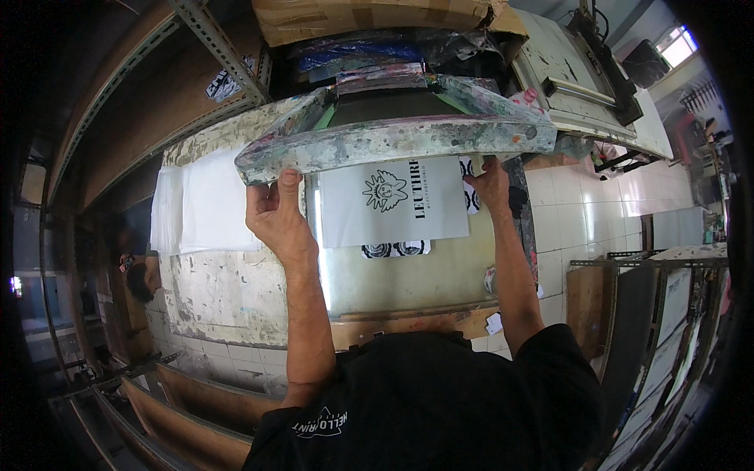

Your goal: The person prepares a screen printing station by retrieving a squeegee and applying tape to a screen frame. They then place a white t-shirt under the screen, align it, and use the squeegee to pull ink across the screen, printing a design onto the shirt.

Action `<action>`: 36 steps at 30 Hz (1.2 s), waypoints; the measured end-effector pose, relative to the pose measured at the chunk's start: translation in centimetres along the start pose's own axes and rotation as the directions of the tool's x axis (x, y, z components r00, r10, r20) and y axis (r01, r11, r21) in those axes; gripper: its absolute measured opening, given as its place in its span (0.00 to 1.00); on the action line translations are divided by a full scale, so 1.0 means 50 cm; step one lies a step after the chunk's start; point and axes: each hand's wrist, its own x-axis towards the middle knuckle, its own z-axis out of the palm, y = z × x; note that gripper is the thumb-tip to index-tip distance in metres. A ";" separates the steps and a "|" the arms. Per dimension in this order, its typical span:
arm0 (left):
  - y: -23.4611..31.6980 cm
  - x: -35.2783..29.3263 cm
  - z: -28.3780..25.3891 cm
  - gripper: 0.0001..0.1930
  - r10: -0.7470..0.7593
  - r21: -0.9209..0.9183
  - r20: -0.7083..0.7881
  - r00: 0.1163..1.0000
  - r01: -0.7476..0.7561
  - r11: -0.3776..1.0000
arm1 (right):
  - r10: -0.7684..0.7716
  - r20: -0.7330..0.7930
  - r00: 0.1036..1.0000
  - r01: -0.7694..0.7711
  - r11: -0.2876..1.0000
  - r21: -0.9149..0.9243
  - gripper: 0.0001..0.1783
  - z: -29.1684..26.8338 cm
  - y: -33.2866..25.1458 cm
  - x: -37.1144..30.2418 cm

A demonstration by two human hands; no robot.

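A paint-stained wooden screen printing frame (393, 142) is tilted up, its near bar raised above the printing table. My left hand (279, 212) grips the left end of that bar, thumb on the near face. Toward the bar's right end, my right hand (490, 188) holds its lower edge, some fingers hidden. Below the bar lies a white sheet (345, 216) with a black sun-face design and lettering, its far part covered by the frame. Smaller black-and-white printed pieces (397, 249) show from under the sheet.
White paper sheets (206, 204) lie on a worn board (228, 294) to the left. A cardboard box (377, 22) sits at the back. Metal-framed shelving (208, 39) stands far left, racks (652, 330) lower right. Someone else (141, 275) is at the far left.
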 end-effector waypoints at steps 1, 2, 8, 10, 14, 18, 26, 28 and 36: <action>0.001 0.000 0.000 0.20 0.000 -0.002 0.000 1.000 0.000 1.000 | 0.001 -0.022 1.000 -0.001 0.999 -0.039 0.30 0.004 -0.003 0.001; 0.001 0.000 0.001 0.20 -0.001 -0.004 0.001 1.000 0.001 1.000 | 0.001 -0.045 0.999 -0.004 0.997 -0.078 0.30 0.006 -0.004 0.002; 0.001 0.001 0.001 0.19 -0.008 0.000 0.000 1.000 0.008 1.000 | 0.014 -0.029 0.999 -0.018 0.992 -0.123 0.36 0.009 -0.008 0.013; 0.002 0.001 0.000 0.19 -0.007 -0.002 -0.001 1.000 0.007 1.000 | 0.095 0.002 0.996 -0.093 0.979 -0.182 0.38 0.006 -0.020 0.016; 0.001 0.000 0.000 0.19 -0.006 0.002 -0.004 1.000 0.006 1.000 | 0.241 0.040 0.970 -0.221 0.937 -0.272 0.40 -0.010 -0.070 0.028; -0.006 0.001 0.000 0.19 0.012 -0.030 -0.012 1.000 -0.012 0.999 | 0.218 0.012 0.976 -0.203 0.928 -0.314 0.40 0.001 -0.063 0.040; -0.007 0.001 0.000 0.19 0.004 -0.001 -0.009 1.000 -0.004 1.000 | -0.098 0.042 0.994 0.103 0.979 -0.176 0.44 0.003 0.001 0.014; -0.009 -0.002 -0.003 0.19 -0.005 -0.005 -0.010 1.000 0.005 1.000 | -0.087 0.082 0.993 0.098 0.983 -0.152 0.44 -0.003 -0.001 0.012; -0.006 -0.002 -0.005 0.18 -0.007 -0.003 -0.004 1.000 0.007 1.000 | -0.018 0.190 0.982 0.017 1.000 0.006 0.41 -0.021 -0.017 -0.003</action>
